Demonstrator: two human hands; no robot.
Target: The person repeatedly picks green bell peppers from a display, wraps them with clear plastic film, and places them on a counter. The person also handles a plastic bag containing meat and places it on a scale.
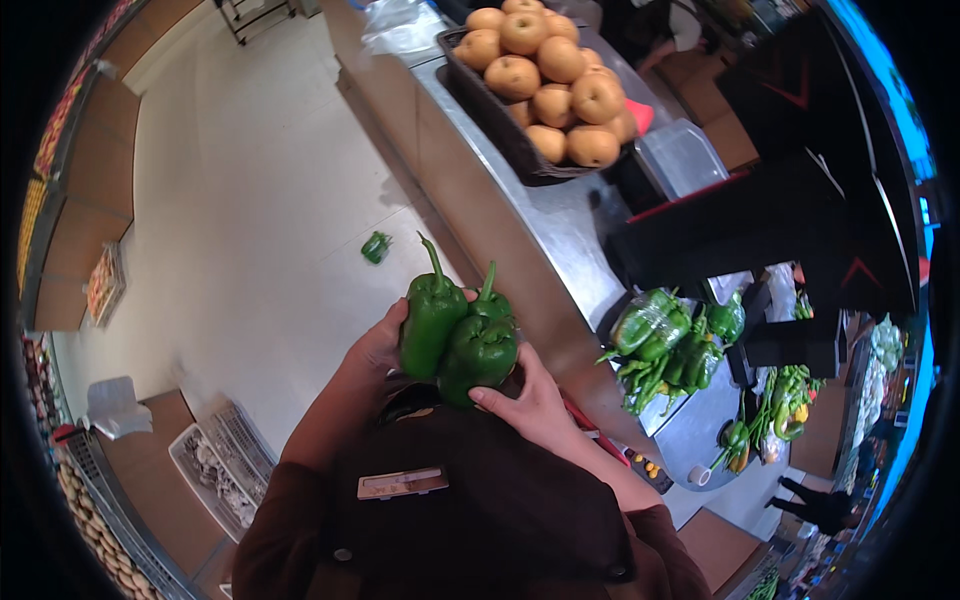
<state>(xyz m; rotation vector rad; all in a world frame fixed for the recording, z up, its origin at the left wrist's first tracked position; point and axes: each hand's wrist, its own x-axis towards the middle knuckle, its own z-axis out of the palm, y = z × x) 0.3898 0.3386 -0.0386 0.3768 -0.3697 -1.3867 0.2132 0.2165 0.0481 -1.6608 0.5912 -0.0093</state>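
Observation:
Three green peppers are bunched together in front of my chest. On the left of the bunch stands a longer green pepper (429, 330), stem up, with my left hand (382, 334) around its outer side. A rounder green pepper (480, 358) is pressed against it, and the thumb of my right hand (532, 401) lies on its lower part. The third green pepper (493, 304) is partly hidden behind these two. To the right, film-wrapped green peppers (652, 322) lie on the metal counter (517, 202).
A dark basket (495, 142) of round brown fruit (559, 60) stands on the counter. Beyond it is a black machine (690, 232). One green pepper (375, 247) lies on the floor. A white crate (202, 472) is at lower left. A distant person (821, 506) stands at right.

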